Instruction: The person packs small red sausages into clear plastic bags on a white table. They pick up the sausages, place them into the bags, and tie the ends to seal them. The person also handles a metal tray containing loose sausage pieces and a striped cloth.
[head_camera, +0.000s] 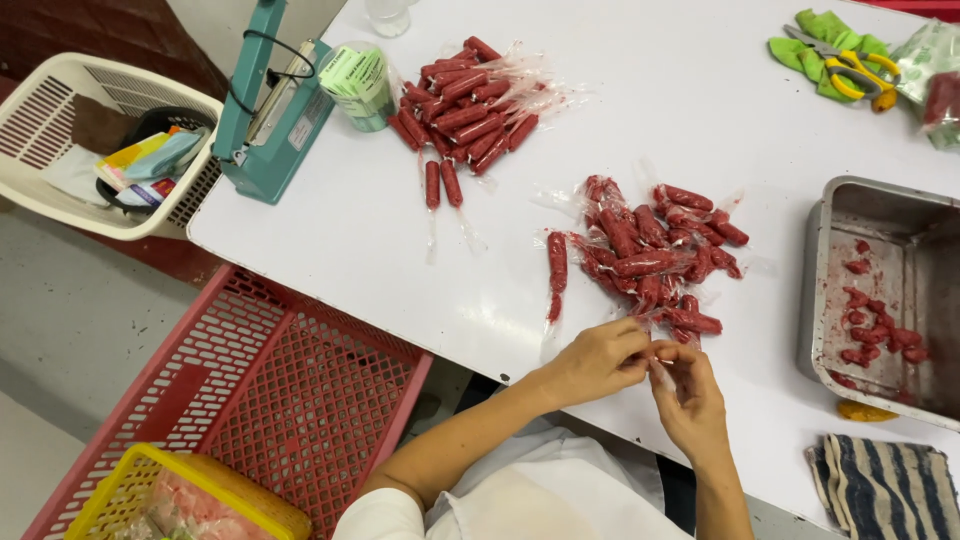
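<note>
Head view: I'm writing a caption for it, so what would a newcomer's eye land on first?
Two piles of red sausages in clear wrap, a near pile and a far pile, lie on the white table. At its near edge, the left hand and right hand pinch one clear wrapper. A smeared metal tray sits on the right.

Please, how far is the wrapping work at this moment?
Done: two heaps of wrapped red sticks, the far pile and the near pile. In hand: the left hand and right hand pinch one clear wrapper. Left: red pieces in the metal tray.
</note>
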